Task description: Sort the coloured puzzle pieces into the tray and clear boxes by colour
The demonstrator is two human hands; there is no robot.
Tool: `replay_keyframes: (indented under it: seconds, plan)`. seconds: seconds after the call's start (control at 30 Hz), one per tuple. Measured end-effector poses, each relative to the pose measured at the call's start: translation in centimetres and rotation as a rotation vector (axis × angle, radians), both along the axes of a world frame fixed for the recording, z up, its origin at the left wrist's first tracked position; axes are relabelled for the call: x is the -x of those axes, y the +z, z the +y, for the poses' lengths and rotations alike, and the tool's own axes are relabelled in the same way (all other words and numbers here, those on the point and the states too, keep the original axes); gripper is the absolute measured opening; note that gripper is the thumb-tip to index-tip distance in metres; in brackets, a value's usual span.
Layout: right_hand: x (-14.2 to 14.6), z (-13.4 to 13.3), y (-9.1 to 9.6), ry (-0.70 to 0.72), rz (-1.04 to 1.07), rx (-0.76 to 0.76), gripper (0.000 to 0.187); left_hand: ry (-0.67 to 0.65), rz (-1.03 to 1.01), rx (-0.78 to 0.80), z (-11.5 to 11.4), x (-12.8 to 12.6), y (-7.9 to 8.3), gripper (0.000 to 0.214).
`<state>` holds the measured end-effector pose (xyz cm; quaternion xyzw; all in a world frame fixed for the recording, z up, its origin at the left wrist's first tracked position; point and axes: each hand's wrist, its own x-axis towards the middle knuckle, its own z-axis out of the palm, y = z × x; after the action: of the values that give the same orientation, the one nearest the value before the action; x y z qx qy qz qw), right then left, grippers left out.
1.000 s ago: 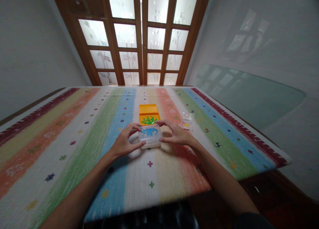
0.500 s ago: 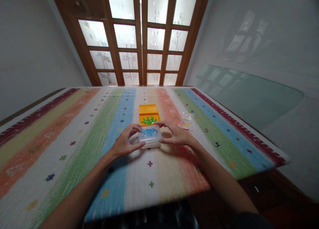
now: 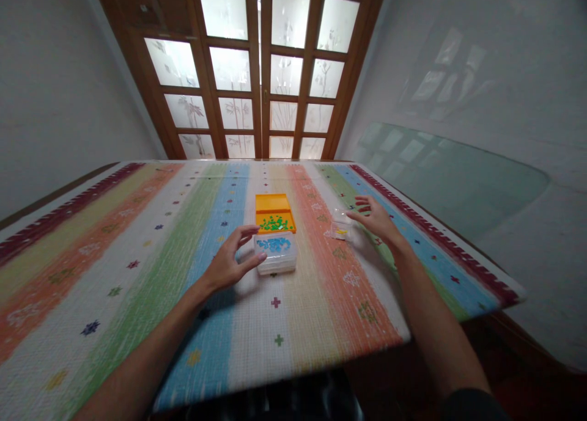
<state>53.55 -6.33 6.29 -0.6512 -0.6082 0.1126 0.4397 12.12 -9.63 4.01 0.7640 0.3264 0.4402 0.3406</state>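
A clear plastic box (image 3: 276, 253) with small blue pieces inside sits on the striped tablecloth (image 3: 137, 274). My left hand (image 3: 230, 261) curls around its left side, thumb and fingers at its edges. Just behind it lies an orange tray (image 3: 274, 205) holding green pieces. My right hand (image 3: 375, 217) hovers with fingers spread beside a small clear container (image 3: 342, 224) with a few yellow and red bits in it, to the right of the tray.
The table's near edge (image 3: 284, 378) and right edge (image 3: 458, 250) drop off to a dark floor. Wooden doors with frosted glass panes (image 3: 261, 73) stand behind the table. A glass sheet (image 3: 458, 170) leans on the right wall.
My right hand has let go of the clear box with blue pieces and moved right and back to the small clear container. My left hand stays at the box.
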Motion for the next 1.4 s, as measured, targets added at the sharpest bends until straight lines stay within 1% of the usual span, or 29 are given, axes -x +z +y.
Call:
replay_keyframes:
  seconds: [0.07, 0.1, 0.13, 0.2, 0.23, 0.3, 0.4, 0.47, 0.57, 0.67, 0.8, 0.9, 1.0, 1.1, 1.2, 1.3, 1.4]
  plan:
    - [-1.3, 0.7, -1.5, -0.099, -0.035, 0.063, 0.056, 0.027, -0.026, 0.008, 0.0, -0.1, 0.2, 0.046]
    - [-1.6, 1.0, -2.2, -0.124, -0.031, 0.093, 0.05, 0.039, -0.037, 0.008, 0.0, -0.1, 0.2, 0.044]
    - [-1.8, 1.2, -2.8, -0.122, -0.019, 0.115, 0.042, 0.049, -0.047, 0.007, 0.0, -0.1, 0.3, 0.043]
    - [-1.9, 1.4, -3.6, -0.075, 0.007, 0.148, 0.027, 0.062, -0.059, 0.003, 0.0, -0.1, 0.4, 0.042]
    - [-1.8, 1.4, -3.9, -0.045, 0.016, 0.157, 0.024, 0.067, -0.062, 0.002, 0.0, -0.2, 0.4, 0.041]
    - [-1.4, 1.3, -4.0, -0.004, 0.02, 0.166, 0.028, 0.073, -0.061, 0.0, -0.1, -0.2, 0.4, 0.04]
    - [-0.6, 1.1, -3.5, 0.025, 0.069, 0.132, 0.033, 0.079, -0.051, -0.009, -0.2, -0.2, 0.5, 0.04]
    - [0.2, 1.0, -2.7, 0.072, 0.137, 0.065, 0.036, 0.085, -0.04, -0.024, -0.3, -0.2, 0.6, 0.041]
    - [2.1, 0.6, -1.2, 0.168, 0.205, -0.045, 0.039, 0.095, -0.013, -0.059, -0.6, -0.2, 0.7, 0.043]
    - [4.8, -0.2, 0.6, 0.259, 0.222, -0.092, 0.04, 0.092, -0.002, -0.104, -0.8, -0.4, 0.7, 0.048]
    - [8.9, -1.8, 2.7, 0.393, 0.202, -0.144, 0.04, 0.056, -0.018, -0.194, -1.2, -0.9, 0.9, 0.067]
    - [11.8, -3.0, 3.7, 0.47, 0.191, -0.166, 0.039, 0.035, -0.015, -0.247, -1.4, -1.1, 0.9, 0.083]
    - [14.2, -3.8, 4.0, 0.518, 0.18, -0.204, 0.038, 0.028, -0.004, -0.272, -1.6, -1.2, 0.9, 0.093]
    - [15.9, -4.3, 4.0, 0.564, 0.163, -0.238, 0.034, 0.028, -0.012, -0.28, -1.8, -1.2, 0.8, 0.096]
    - [17.0, -4.5, 3.8, 0.598, 0.156, -0.234, 0.03, 0.049, -0.025, -0.276, -2.0, -1.2, 0.7, 0.088]
    - [17.4, -4.5, 3.6, 0.613, 0.174, -0.223, 0.029, 0.083, -0.036, -0.238, -2.2, -1.2, 0.8, 0.08]
    - [17.3, -4.4, 3.3, 0.7, 0.226, -0.217, 0.033, 0.1, -0.077, -0.182, -2.3, -1.2, 1.1, 0.075]
